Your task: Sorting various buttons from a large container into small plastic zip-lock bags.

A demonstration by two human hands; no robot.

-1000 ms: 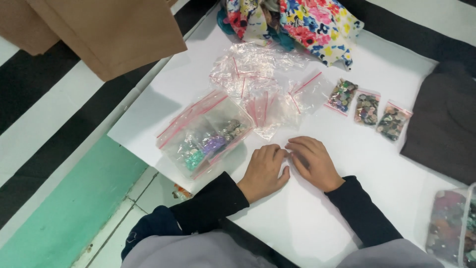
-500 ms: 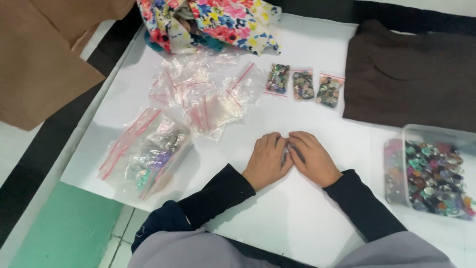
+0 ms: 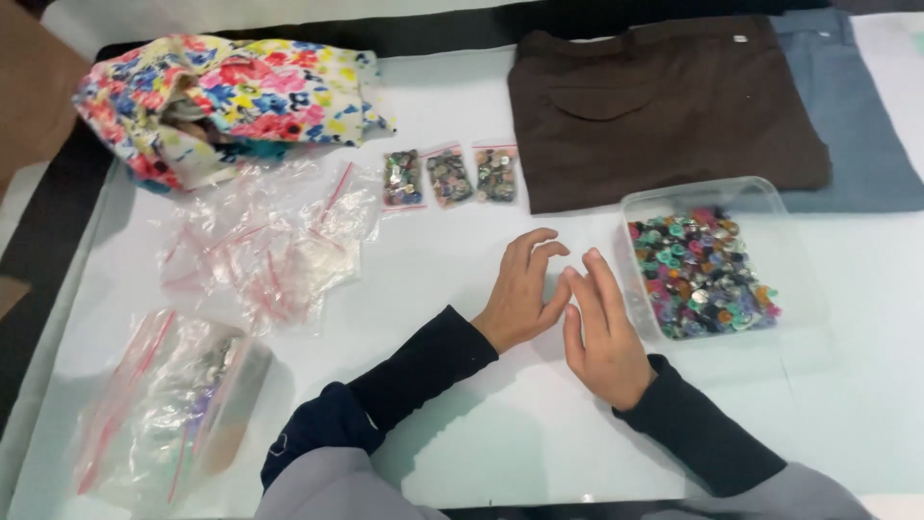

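Both hands rest on the white table (image 3: 462, 453) near its middle, fingers loosely spread and touching each other at the tips, neither one holding anything that shows. The left hand (image 3: 523, 291) lies palm down, tilted toward the right hand (image 3: 602, 332), which sits just beside the clear tub (image 3: 717, 197) of mixed coloured buttons (image 3: 701, 273). The tub lies to the right of the hands, its long axis running left to right, and the right hand is clearly the nearer. Three small filled bags (image 3: 449, 177) lie farther off, up and left of the hands, and a heap of empty zip bags (image 3: 269, 246) lies well apart to the left.
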